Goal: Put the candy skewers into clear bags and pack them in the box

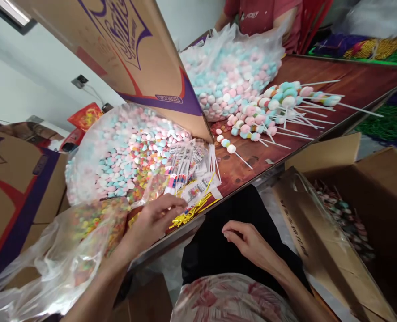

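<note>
At the front edge of the table my left hand (160, 214) is over the gold twist ties (188, 214), fingers loosely bent and thumb apart, with nothing seen in it. Just behind it lie printed clear wrappers (198, 188) and white sticks (215, 163). My right hand (243, 237) hovers above my lap, fingers curled and thumb against the index finger; no object shows in it. A large clear bag of pastel marshmallows (117, 152) stands open beyond my left hand. Colourful gummy candies (144, 179) spill near its mouth. Closer to me is another bag of gummy candies (97, 228).
A tall cardboard box (151, 67) divides the table. Beyond it are a second marshmallow bag (235, 71), a pile of candy skewers (279, 107) and one separate skewer (227, 144). An open carton (319, 241) holding wrapped sweets stands at right. Another person (262, 18) sits across.
</note>
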A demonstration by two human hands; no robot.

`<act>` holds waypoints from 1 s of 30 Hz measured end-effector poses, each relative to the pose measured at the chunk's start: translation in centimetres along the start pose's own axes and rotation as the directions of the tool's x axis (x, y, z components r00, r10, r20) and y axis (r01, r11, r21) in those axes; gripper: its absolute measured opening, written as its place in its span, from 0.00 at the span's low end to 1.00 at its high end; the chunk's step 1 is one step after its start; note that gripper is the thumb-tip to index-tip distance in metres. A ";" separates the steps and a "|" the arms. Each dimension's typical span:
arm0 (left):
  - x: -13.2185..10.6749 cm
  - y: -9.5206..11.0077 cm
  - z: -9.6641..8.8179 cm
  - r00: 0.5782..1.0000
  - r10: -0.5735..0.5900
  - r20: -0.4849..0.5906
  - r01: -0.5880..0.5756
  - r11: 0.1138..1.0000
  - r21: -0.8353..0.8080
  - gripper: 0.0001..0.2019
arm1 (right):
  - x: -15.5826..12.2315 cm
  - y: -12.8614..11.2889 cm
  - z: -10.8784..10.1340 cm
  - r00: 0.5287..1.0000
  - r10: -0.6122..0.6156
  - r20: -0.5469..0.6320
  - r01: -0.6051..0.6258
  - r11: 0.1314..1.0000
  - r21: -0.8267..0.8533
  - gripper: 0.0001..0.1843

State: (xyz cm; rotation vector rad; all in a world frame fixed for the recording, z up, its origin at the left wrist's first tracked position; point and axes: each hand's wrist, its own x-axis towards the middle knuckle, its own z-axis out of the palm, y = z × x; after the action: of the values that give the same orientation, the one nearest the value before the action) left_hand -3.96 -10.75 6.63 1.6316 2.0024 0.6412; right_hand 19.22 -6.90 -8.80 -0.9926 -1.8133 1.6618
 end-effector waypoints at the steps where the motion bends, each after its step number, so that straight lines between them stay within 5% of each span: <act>1: 2.5 -1.1 0.9 0.999 0.030 0.042 -0.031 0.999 0.029 0.10 | 0.2 -0.5 -0.3 1.000 -0.012 -0.001 0.012 0.999 -0.029 0.11; 4: 7.1 -4.2 3.6 0.993 0.121 0.007 -0.120 0.975 0.187 0.13 | 0.9 -2.2 -1.0 0.998 -0.053 -0.020 0.050 0.991 -0.126 0.10; 8: 8.4 -6.3 5.6 0.997 0.074 -0.033 -0.065 0.976 0.206 0.09 | 1.8 -3.6 -0.9 0.996 -0.086 -0.032 0.078 0.979 -0.191 0.10; 12: 8.8 -6.4 5.7 0.996 -0.050 -0.077 0.063 0.982 0.176 0.06 | 2.4 -4.1 -0.3 0.996 -0.089 -0.002 0.086 0.972 -0.219 0.10; 17: 9.0 -6.2 5.1 0.990 -0.060 -0.128 0.077 0.989 0.125 0.09 | 3.2 -4.9 0.0 0.990 -0.140 0.017 0.138 0.940 -0.311 0.10; 21: 9.0 -6.7 4.3 0.981 0.103 -0.162 -0.077 0.984 0.159 0.11 | 3.9 -5.0 -0.1 0.967 -0.202 -0.156 0.126 0.910 -0.395 0.10; 25: 9.0 -7.4 3.5 0.938 0.275 -0.213 -0.237 0.953 0.188 0.12 | 4.7 -5.1 -1.0 0.875 -0.283 -0.394 0.045 0.856 -0.515 0.10; 27: 9.0 -7.5 3.3 0.943 0.219 -0.251 -0.207 0.975 0.075 0.10 | 5.3 -5.6 -1.6 0.844 -0.319 -0.431 0.028 0.829 -0.558 0.10; 30: 8.6 -6.8 3.4 0.969 -0.014 -0.246 -0.078 0.930 -0.359 0.08 | 6.4 -6.8 -1.6 0.854 -0.295 -0.429 0.085 0.892 -0.445 0.09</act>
State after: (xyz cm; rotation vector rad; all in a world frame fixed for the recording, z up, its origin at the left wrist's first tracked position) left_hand -8.50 -3.39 -0.91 1.4146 1.8747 1.2022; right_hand 15.25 -0.92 -2.60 -1.2195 -1.8563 0.8083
